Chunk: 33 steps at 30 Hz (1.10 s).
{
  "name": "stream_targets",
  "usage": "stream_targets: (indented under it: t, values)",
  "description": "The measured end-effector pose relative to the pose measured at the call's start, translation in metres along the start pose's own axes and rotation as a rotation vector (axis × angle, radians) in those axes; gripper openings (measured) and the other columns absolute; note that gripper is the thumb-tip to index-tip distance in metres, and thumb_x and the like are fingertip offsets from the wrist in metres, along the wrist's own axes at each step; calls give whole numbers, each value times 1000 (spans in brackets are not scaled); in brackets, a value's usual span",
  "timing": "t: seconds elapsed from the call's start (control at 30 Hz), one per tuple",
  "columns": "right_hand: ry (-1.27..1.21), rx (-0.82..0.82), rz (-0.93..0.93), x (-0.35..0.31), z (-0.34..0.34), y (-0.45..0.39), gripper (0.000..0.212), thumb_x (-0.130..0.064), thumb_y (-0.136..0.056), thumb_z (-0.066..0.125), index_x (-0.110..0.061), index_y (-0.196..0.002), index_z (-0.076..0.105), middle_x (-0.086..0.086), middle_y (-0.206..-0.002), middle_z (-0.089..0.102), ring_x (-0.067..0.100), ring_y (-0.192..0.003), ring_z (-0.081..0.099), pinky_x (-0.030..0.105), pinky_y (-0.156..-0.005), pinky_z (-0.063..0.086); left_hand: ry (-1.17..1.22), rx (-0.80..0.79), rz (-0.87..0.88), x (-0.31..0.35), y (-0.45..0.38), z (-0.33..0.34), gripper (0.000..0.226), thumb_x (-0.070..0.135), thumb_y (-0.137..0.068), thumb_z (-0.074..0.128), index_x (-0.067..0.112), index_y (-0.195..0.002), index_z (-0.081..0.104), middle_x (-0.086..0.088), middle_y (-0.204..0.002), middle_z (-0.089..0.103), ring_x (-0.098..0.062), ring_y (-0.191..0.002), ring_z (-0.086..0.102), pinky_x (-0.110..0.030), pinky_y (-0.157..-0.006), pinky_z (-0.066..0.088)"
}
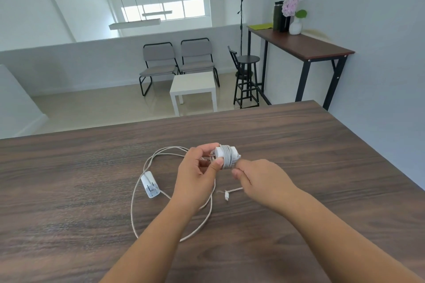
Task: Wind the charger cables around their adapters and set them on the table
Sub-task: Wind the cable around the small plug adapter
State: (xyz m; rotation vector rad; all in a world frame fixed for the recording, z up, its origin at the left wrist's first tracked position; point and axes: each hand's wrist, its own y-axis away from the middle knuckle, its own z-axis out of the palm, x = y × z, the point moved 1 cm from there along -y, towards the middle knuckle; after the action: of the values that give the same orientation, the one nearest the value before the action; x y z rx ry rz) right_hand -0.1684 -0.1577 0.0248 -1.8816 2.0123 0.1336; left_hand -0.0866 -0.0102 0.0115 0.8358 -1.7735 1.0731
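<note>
My left hand (197, 172) grips a white adapter (226, 155) above the dark wooden table (310, 167); grey-white cable is wound in several turns around its body. My right hand (257, 178) is just right of it, fingers curled at the wound cable's lower edge; what they pinch is hidden. A second white adapter (150, 185) lies on the table to the left, prongs up. Its loose cable (138, 213) loops across the table and passes under my left forearm. A cable end with a small plug (227, 196) lies below my right hand.
The table's far edge runs just beyond the hands and its right edge slants down at the far right. Past it stand a low white side table (194, 89), two grey chairs, a black stool and a tall desk along the right wall.
</note>
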Motion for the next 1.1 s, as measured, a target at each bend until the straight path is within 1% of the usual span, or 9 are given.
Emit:
stream_targets:
  t: [0.1,0.3,0.47,0.53,0.63,0.77,0.9,1.0,1.1]
  values:
    - [21,-71,-38,-2,-10,-1,26,-33,-98,38,-18,-105,58,9,-96,67,31,-92,59,37,-73,45,-188,-28,147,7,1,-1,35,14,-86,71,37,-110,63,5,-96,56,-1,-78,54,-12,-72,45]
    - [186,-2,-162,0,-36,-2,25,-42,-97,36,-25,-97,55,-3,-93,66,23,-89,60,35,-71,46,-307,-141,235,18,-5,-11,32,16,-86,71,29,-115,66,6,-95,52,-5,-79,56,-11,-72,46]
    - [205,-16,-228,10,-52,-6,25,-45,-96,38,-29,-97,58,-9,-92,65,14,-86,58,34,-73,47,-262,-280,141,19,-5,-14,30,14,-85,72,30,-111,68,8,-92,54,3,-72,53,-9,-70,42]
    - [135,4,-244,13,-56,-6,22,-45,-95,42,-30,-91,58,-11,-80,63,8,-71,53,31,-65,44,-137,-385,44,18,-6,-19,29,15,-85,72,33,-107,69,8,-92,59,0,-75,54,-19,-75,48]
    - [-140,-6,-209,22,-58,-8,22,-42,-94,48,-28,-82,58,-5,-67,60,8,-59,49,31,-60,40,225,-517,-115,20,-1,-22,27,16,-83,68,28,-107,71,-3,-102,66,-22,-89,60,-37,-85,53]
    - [-520,5,-162,19,-46,-11,30,-39,-97,43,-23,-73,53,-10,-65,49,4,-61,43,22,-60,35,545,-469,-191,23,2,-16,30,24,-77,70,25,-107,73,1,-102,69,-13,-90,64,-25,-75,54]
    - [-750,20,-72,17,-27,-12,32,-31,-99,41,-16,-74,54,-18,-62,45,-2,-59,38,14,-58,32,852,-349,-264,23,2,-6,35,18,-78,77,11,-111,70,-7,-108,70,-14,-88,68,-20,-71,57]
    - [-756,33,-40,14,-6,-9,31,-33,-100,40,-11,-98,62,-13,-67,49,-1,-64,43,15,-64,38,989,-223,-317,26,0,1,31,10,-88,61,3,-118,64,-11,-110,70,-14,-86,70,-18,-69,58]
    - [-549,84,-32,9,2,-5,26,-34,-100,41,-23,-76,48,2,-60,45,9,-56,40,28,-59,37,1040,-101,-342,25,-2,6,39,11,-85,57,0,-123,59,-11,-108,70,-12,-83,70,-17,-68,57]
